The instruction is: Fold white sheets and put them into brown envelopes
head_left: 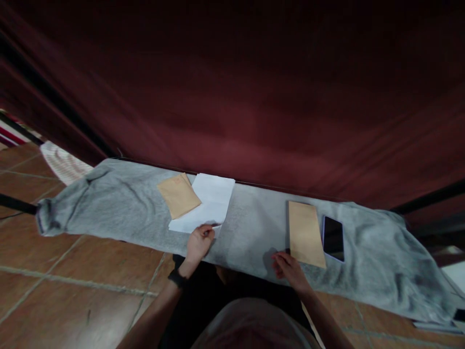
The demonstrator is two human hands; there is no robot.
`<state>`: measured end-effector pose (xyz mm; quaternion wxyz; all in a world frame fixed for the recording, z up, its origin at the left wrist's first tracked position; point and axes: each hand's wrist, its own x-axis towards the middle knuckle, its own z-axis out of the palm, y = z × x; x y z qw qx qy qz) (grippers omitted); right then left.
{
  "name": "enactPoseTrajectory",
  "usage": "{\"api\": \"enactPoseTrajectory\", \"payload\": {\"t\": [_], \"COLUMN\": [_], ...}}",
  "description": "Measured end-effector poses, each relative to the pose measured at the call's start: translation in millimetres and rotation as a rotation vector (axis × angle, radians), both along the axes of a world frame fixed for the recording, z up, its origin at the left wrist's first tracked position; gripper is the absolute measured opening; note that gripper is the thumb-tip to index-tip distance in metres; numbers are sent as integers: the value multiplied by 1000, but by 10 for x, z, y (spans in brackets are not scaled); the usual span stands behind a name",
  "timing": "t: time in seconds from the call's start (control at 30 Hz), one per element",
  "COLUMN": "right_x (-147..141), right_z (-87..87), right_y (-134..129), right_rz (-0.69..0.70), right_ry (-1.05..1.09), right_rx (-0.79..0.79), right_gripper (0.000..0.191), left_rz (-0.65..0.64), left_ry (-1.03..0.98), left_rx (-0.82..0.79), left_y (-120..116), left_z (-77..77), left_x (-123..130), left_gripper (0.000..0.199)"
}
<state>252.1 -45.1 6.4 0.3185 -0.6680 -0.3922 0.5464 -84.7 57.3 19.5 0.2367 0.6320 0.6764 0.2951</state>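
My left hand (199, 242), with a dark band at the wrist, is closed in a pinch at the near right corner of a stack of white paper sheets (214, 198). The corner of the top sheet lifts slightly at my fingers. A bulkier brown envelope (179, 196) lies tilted over the left side of the sheets. My right hand (287, 267) hovers near the cloth's front edge with its fingers curled together and nothing seen in them. Just beyond it lies a flat, long brown envelope (306, 232), close to the fingers.
A phone (333, 237) with a dark screen lies right of the long envelope. Everything rests on a grey cloth (254, 218) over a narrow bench. Behind rises a dark red fabric wall (240, 116). Black poles (432, 196) stand at both sides. Tiled floor (90, 295) shows in front.
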Motion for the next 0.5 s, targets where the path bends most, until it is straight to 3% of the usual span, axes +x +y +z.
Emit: {"api": "enactPoseTrajectory", "payload": {"t": [0.1,0.23,0.33,0.4,0.5], "right_x": [-6,-35,-144,-262,-444], "right_z": [-11,-7,22,55,99], "right_y": [-9,-5,57,139,293], "right_rz": [0,6,-3,-34,-64], "right_ry": [-21,-29,22,116,258], "right_rx": [11,39,68,87,99], "right_gripper": [43,45,48,50,53], "left_rz": [86,25,-82,-221,-381], "left_ry": [-113,13,117,215,308], "left_rx": [-70,156,287,356,434], "left_y": [56,-9,-130,-229,-411], "left_z": [-6,110,272,361,392], "left_x": [-19,49,262,494,912], "left_gripper": [23,26,24,25,24]}}
